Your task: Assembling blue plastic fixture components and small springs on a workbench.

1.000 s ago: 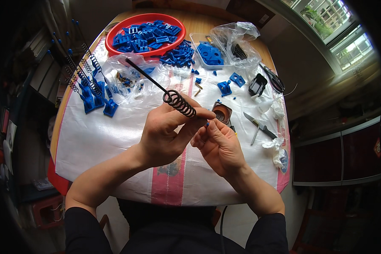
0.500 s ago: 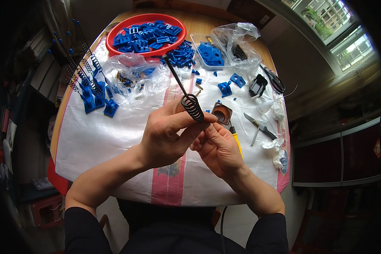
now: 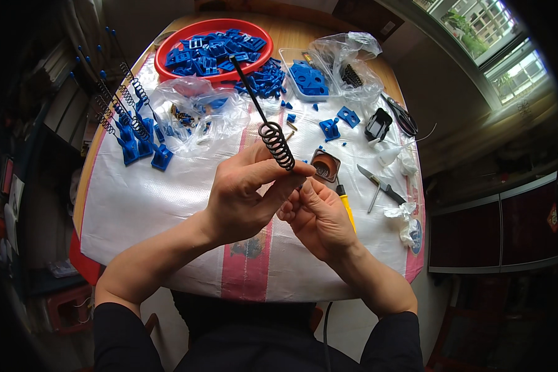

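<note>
My left hand (image 3: 245, 192) is closed on a black coil spring (image 3: 278, 146), thumb and forefinger pinching its lower end. From the top of the coil a long straight black wire end slants up and left toward the red basin. Pressed close beneath the left fingertips, my right hand (image 3: 319, 217) is closed in a pinch. What lies between its fingers is mostly hidden; only a tiny dark bit shows near the thumb tip. Just beyond the right hand stands a small square tin (image 3: 325, 164) with a brown inside.
A red basin (image 3: 161, 62) of blue plastic parts stands at the back. Assembled blue bases with springs (image 3: 130, 146) stand left, by a clear bag (image 3: 195, 133). A knife (image 3: 387, 190), a yellow-handled tool (image 3: 347, 211), scissors (image 3: 406, 121) and crumpled tissue (image 3: 403, 220) lie right.
The spring has tilted, its wire end swinging left and upward, and more of the coil shows above my left fingers. Both hands stay almost in place.
</note>
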Tool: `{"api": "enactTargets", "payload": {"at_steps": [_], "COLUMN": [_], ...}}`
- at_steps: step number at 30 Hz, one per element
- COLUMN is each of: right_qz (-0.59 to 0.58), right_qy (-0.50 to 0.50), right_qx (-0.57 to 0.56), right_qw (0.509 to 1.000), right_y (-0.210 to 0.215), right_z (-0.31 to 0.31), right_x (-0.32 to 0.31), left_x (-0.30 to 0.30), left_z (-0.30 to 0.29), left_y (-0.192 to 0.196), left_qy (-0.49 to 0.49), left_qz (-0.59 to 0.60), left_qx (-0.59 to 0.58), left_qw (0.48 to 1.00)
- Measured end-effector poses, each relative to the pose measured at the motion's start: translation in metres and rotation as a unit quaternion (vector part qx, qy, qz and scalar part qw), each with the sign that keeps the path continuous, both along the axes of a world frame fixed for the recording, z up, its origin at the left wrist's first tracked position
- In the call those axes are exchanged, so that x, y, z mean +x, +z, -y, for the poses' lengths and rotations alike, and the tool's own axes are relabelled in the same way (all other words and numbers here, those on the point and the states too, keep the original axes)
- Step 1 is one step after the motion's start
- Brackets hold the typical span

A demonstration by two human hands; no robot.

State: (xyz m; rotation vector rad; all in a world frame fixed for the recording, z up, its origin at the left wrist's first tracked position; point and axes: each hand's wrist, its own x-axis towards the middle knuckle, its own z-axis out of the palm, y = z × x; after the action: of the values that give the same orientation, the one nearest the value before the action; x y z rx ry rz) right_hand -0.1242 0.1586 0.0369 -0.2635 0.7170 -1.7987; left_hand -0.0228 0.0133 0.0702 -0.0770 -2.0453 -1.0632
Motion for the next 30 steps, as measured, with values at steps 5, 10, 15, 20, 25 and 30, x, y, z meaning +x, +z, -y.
{"api": "enactTargets", "payload": {"at_steps": [5,10,15,20,25,30], "right_qz": [0.001,-0.004,0.007,-0.002,-0.013,-0.022], "right_qy": [0.005,0.003,0.004,0.002,0.018,0.014], "right_qx": [-0.011,-0.006,-0.017,-0.015,-0.013,0.001], "right_qw": [1.0,1.0,1.0,1.0,1.0,1.0], "right_y": [-0.001,0.0002,-0.0009,-0.0018,-0.0032,-0.0054], "right_z": [-0.0001,-0.0008,-0.0019,-0.0016,-0.0023,-0.0013], "right_x": [-0.0009,-0.0016,-0.0016,-0.0003,0.0031,0.0046], "left_x": [0.0014,0.0011,0.0016,0.0011,0.0007,0.001], "left_z": [0.0006,-0.0005,-0.0007,-0.0011,-0.0013,-0.0006], "left_y": [-0.0007,0.0015,0.0029,0.0032,0.0043,0.0024], "left_qy": [-0.003,-0.014,-0.014,-0.014,0.0,-0.006], "left_qz": [0.01,-0.002,-0.004,-0.011,0.008,0.0], "left_qx": [-0.002,0.0,-0.003,0.001,0.028,0.035], "left_qw": [1.0,1.0,1.0,1.0,1.0,0.999]}}
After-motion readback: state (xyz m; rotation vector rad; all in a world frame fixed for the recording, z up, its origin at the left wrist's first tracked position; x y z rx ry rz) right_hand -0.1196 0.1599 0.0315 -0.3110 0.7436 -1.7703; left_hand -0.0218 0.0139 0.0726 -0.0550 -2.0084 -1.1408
